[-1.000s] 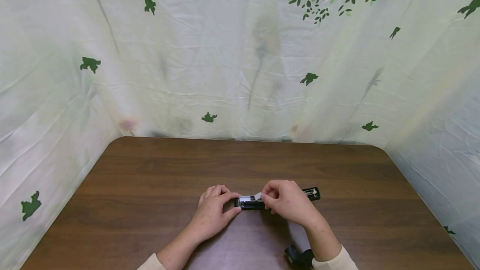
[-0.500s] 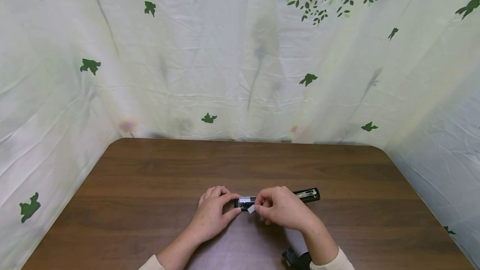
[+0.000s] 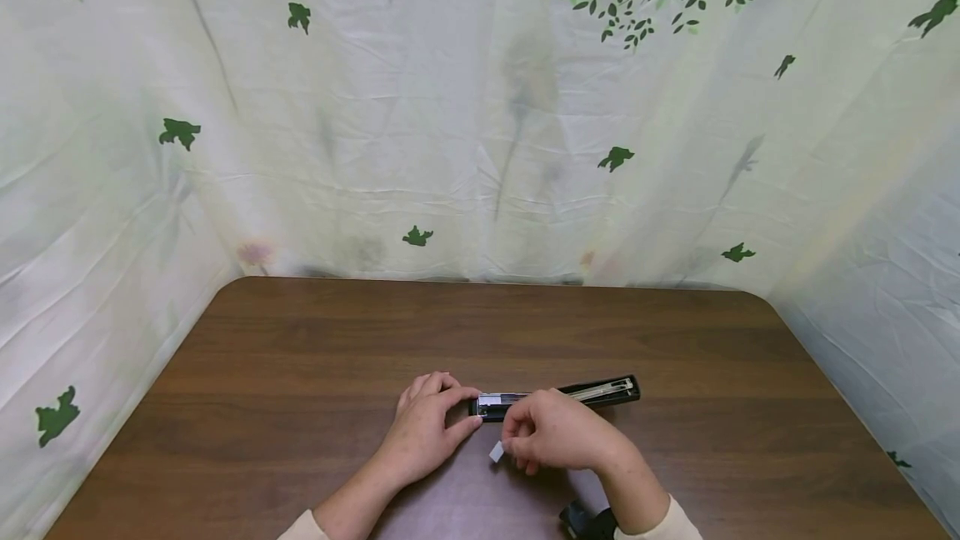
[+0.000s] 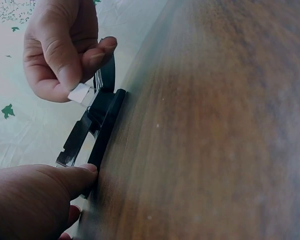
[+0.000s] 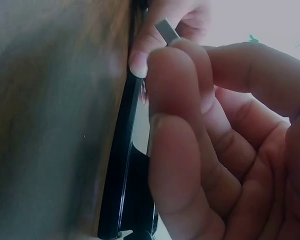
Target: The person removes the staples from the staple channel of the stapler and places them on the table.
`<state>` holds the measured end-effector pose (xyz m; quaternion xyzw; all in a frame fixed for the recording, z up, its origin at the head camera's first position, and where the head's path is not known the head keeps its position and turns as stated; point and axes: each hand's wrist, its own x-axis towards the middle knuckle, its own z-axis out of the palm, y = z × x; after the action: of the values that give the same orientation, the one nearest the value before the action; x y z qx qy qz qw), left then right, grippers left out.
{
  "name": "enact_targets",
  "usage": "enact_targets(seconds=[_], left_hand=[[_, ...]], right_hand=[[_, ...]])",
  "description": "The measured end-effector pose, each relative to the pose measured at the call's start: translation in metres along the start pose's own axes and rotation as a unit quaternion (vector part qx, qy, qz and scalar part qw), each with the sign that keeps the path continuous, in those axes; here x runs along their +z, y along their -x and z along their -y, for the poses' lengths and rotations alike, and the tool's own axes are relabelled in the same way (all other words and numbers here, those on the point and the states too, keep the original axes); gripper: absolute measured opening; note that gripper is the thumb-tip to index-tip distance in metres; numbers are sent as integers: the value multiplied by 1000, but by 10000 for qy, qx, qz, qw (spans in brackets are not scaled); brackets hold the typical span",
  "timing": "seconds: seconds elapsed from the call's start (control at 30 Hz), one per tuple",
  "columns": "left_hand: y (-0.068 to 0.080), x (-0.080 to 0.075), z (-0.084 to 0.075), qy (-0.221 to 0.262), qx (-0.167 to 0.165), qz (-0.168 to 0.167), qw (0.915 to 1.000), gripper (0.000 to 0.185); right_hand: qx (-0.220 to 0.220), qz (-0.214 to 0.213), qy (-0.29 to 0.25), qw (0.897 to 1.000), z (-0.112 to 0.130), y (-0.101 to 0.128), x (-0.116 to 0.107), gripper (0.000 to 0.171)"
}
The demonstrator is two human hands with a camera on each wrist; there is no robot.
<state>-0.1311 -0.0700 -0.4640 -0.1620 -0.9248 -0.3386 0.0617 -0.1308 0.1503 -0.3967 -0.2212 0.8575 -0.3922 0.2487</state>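
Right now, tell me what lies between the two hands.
The head view shows part of the black stapler, held at one end by the left hand, the pale strip pinched by the right hand, and bare tabletop.

A person's right hand (image 5: 225, 135), fingers curled, fills the right side, pinching a small, flat pale-grey strip (image 5: 166, 31) at top centre. There the thumb of the left hand (image 5: 179, 11) touches a long black stapler (image 5: 121, 165) slanting to lower centre. Brown wooden tabletop (image 5: 50, 125) covers the left.

the stapler (image 3: 600, 392) is showing black and silver, the strip (image 3: 496, 452) pale grey. the table (image 3: 360, 340) is displaying brown wood grain; the whitish cloth (image 3: 450, 132) is bearing green leaves.
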Motion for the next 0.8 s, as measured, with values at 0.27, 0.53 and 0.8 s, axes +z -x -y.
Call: enact_targets(seconds=[0.27,0.53,0.8], left_hand=[[0,0,0,28,-12,21,10000,28],[0,0,0,-1,17,-21,10000,28],[0,0,0,-23,60,-52,10000,28]], right_hand=[[52,392,-91,9992,3,-1,9,17],[-30,733,-87,9973,5,-2,15,18],[-38,950,-69,9954,2,-4,17,18]])
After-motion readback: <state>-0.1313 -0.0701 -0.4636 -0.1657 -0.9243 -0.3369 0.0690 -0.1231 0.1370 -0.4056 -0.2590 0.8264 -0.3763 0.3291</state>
